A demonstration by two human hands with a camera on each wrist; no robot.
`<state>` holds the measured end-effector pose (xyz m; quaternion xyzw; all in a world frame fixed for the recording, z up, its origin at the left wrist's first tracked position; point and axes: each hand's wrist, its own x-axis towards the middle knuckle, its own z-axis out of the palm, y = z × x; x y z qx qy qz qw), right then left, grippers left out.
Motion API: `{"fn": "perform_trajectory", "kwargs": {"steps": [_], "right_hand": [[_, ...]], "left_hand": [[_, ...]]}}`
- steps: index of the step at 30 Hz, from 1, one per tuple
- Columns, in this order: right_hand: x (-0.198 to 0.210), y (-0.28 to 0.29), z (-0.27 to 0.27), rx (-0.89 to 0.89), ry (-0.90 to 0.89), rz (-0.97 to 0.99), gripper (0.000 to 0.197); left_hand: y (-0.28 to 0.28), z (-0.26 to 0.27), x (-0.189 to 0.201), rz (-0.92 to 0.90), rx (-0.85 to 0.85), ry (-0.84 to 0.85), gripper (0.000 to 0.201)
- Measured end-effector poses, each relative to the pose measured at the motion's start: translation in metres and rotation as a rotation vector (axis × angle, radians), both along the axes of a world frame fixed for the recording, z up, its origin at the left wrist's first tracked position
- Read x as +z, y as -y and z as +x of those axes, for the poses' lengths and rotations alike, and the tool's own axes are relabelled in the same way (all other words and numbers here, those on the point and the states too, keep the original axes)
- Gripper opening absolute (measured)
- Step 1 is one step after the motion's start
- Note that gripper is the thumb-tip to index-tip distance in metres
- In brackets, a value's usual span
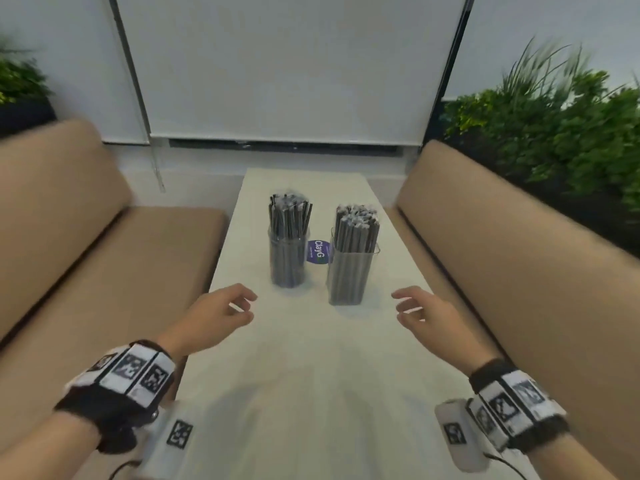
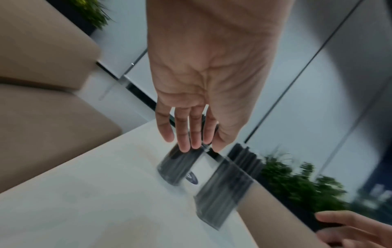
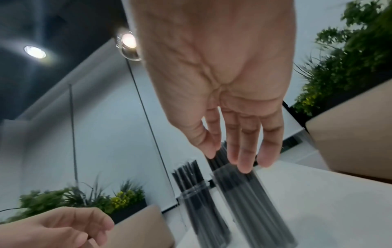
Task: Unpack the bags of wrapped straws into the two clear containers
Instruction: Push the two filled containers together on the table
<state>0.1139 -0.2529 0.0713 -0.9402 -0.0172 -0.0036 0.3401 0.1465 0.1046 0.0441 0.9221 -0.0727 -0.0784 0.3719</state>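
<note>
Two clear containers stand upright mid-table, both packed with dark wrapped straws. The round container (image 1: 288, 252) (image 2: 177, 166) (image 3: 196, 206) is on the left, the square container (image 1: 350, 271) (image 2: 222, 191) (image 3: 250, 198) on the right. My left hand (image 1: 221, 313) (image 2: 191, 127) hovers in front of and left of the round one, fingers relaxed, holding nothing. In front of and right of the square one my right hand (image 1: 422, 311) (image 3: 239, 142) hangs the same way, empty. No straw bag is in view.
A round blue sticker (image 1: 318, 251) lies on the white table (image 1: 311, 375) between the containers. Tan cushioned benches (image 1: 86, 254) (image 1: 519, 254) flank the table on both sides. Green plants (image 1: 554, 133) sit behind the right bench, and a white blind hangs at the far end.
</note>
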Motion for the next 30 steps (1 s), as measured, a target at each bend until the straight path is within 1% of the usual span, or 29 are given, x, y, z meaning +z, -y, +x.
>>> {"fn": "perform_trajectory", "kwargs": {"steps": [2,3,7,8,10,14,17,19,24,26,27,30], "right_hand": [[-0.007,0.005,0.037,-0.048,-0.033,0.044,0.04],[-0.01,0.006,0.053,-0.051,-0.037,0.061,0.049],[-0.019,0.006,0.11,-0.047,-0.047,0.166,0.093],[-0.02,0.006,0.123,-0.042,-0.052,0.18,0.101],[-0.021,0.005,0.145,-0.024,-0.067,0.198,0.109],[-0.023,0.008,0.184,0.024,-0.14,0.289,0.115],[-0.026,0.01,0.207,0.111,-0.181,0.282,0.117],[-0.031,0.011,0.22,0.166,-0.199,0.303,0.11],[-0.045,0.01,0.244,0.246,-0.232,0.333,0.09],[-0.048,0.01,0.248,0.244,-0.223,0.312,0.088],[-0.05,0.01,0.25,0.235,-0.214,0.299,0.091],[-0.054,0.011,0.251,0.212,-0.168,0.27,0.099]], "left_hand": [[0.014,0.032,-0.006,0.013,0.088,0.012,0.021],[0.02,0.047,-0.008,0.033,0.131,0.028,0.025],[0.043,0.092,-0.007,0.122,0.216,0.05,0.057],[0.047,0.102,-0.006,0.113,0.238,0.042,0.064],[0.052,0.124,-0.006,0.072,0.281,0.035,0.078],[0.057,0.16,-0.009,-0.019,0.348,0.013,0.104],[0.058,0.179,-0.017,-0.214,0.391,-0.044,0.123],[0.06,0.188,-0.024,-0.289,0.396,-0.06,0.128],[0.061,0.212,-0.04,-0.384,0.373,-0.041,0.132],[0.064,0.22,-0.044,-0.407,0.336,0.005,0.134],[0.067,0.222,-0.047,-0.418,0.327,0.033,0.13],[0.078,0.225,-0.046,-0.42,0.338,0.087,0.105]]}}
